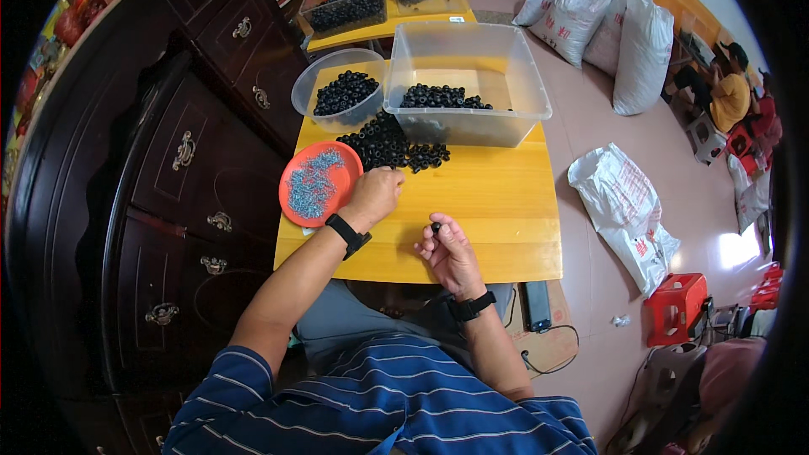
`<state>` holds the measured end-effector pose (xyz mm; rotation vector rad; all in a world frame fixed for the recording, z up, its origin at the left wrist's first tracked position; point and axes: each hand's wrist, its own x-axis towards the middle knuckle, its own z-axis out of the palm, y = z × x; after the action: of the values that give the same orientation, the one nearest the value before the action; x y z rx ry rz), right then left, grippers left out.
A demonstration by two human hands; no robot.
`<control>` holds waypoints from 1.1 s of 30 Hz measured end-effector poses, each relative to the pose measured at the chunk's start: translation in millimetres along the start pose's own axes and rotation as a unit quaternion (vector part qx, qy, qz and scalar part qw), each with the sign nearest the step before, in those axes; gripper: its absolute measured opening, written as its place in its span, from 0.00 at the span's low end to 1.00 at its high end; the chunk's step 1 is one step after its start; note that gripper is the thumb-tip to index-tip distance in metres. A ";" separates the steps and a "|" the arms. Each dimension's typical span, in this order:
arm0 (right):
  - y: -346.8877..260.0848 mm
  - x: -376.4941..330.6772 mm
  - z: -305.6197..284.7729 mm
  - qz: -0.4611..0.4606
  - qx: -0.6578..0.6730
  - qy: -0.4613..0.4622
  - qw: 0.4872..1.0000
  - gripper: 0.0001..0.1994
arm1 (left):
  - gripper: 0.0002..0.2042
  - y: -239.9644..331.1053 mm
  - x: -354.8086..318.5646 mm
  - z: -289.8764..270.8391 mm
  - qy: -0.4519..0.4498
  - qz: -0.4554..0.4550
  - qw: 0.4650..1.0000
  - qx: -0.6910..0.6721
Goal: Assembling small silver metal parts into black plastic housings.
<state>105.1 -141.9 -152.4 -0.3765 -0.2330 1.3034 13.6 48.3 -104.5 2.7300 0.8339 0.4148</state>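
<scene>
My right hand [453, 258] is raised over the near edge of the yellow table [506, 227], fingers curled, with a small round black part [436, 227] pinched at the fingertips. My left hand [377, 195] lies at the near side of a loose pile of black ring-shaped parts [381, 143]. Its fingers are closed together, and whatever they hold is hidden. Beside the left wrist sits a round orange-red dish [355, 170] with many small silvery metal pieces [312, 190], possibly screws.
Behind the pile stand a round clear tub [305, 93] and a large clear bin [506, 128], both holding black parts. Dark wooden cabinets [160, 202] line the left. White sacks [645, 50], a flattened sack [619, 202] and a red stool [674, 303] are at right. People sit farther off.
</scene>
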 end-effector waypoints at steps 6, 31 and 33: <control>-0.1 -0.2 -7.9 -0.002 0.026 -0.019 0.999 0.13 | 0.05 8.7 -3.8 -1.0 -0.025 0.024 0.996 0.079; 0.7 4.0 -4.4 -0.003 0.039 -0.031 0.999 0.11 | 0.03 81.6 -62.2 -13.3 0.081 0.023 0.919 -0.384; 0.9 4.5 -1.5 -0.003 0.041 -0.011 0.999 0.10 | 0.03 81.0 -62.1 -11.4 0.085 0.018 0.918 -0.386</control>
<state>106.0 -137.6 -154.3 -0.2916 -0.1979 1.3078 0.9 -50.6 -79.8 1.9885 0.5001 0.7982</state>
